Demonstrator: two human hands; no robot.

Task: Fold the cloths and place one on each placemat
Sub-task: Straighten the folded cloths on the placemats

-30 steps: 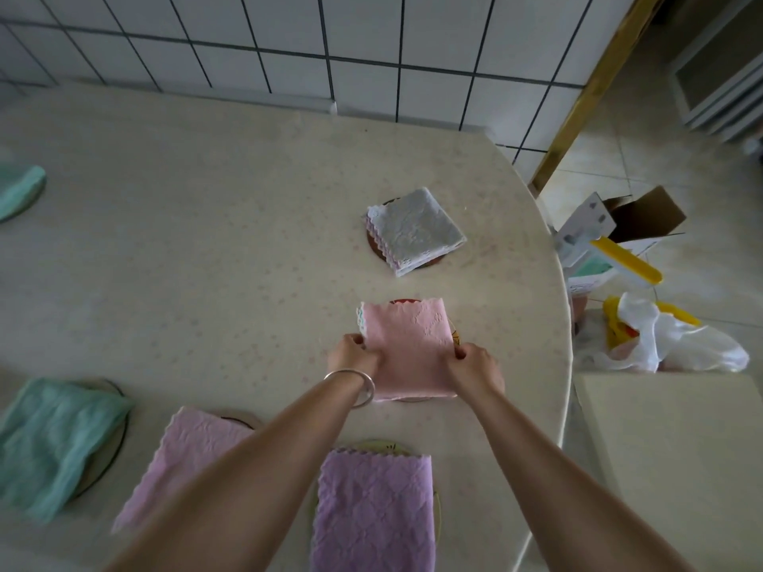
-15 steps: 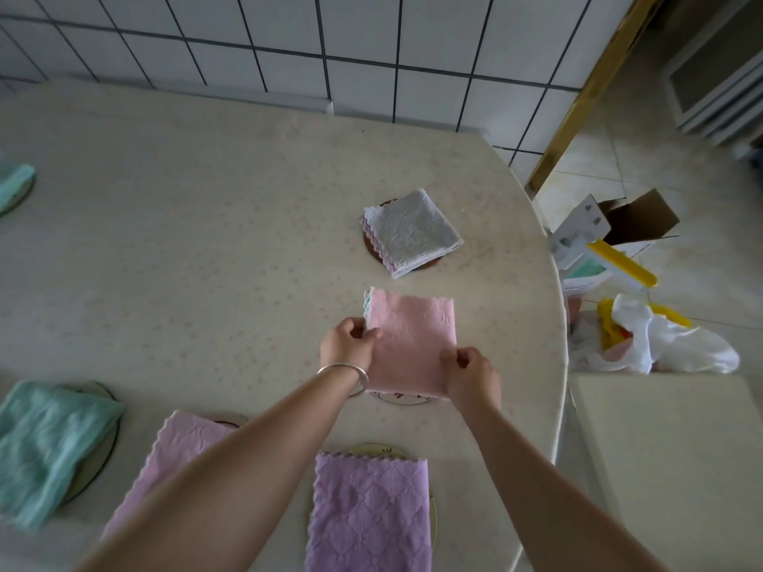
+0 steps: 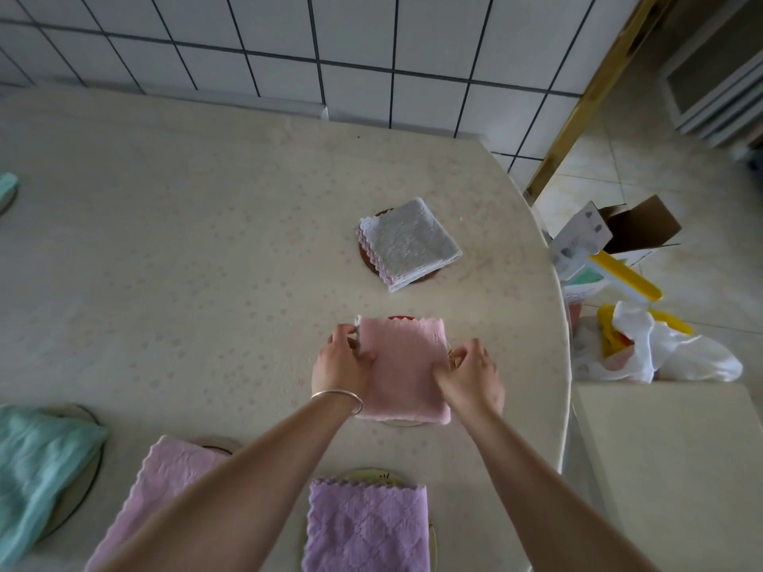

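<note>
A folded pink cloth (image 3: 402, 365) lies on a round placemat (image 3: 402, 423) near the table's right side. My left hand (image 3: 340, 363) pinches its left edge near the far corner. My right hand (image 3: 470, 375) pinches its right edge. Beyond it a folded grey cloth (image 3: 408, 243) sits on a dark red placemat (image 3: 367, 258). Near me a purple cloth (image 3: 367, 526) covers a placemat (image 3: 367, 474). A light pink cloth (image 3: 165, 485) and a teal cloth (image 3: 37, 460) lie over placemats at the left.
The round beige table (image 3: 186, 241) stands against a tiled wall (image 3: 330, 47). Its curved edge runs down the right. On the floor beyond are a cardboard box (image 3: 640, 225), yellow items and a white plastic bag (image 3: 677, 353). Another teal cloth (image 3: 6, 187) shows at far left.
The pink cloth has come down flat onto its placemat. Both hands have shifted from its near corners to its side edges.
</note>
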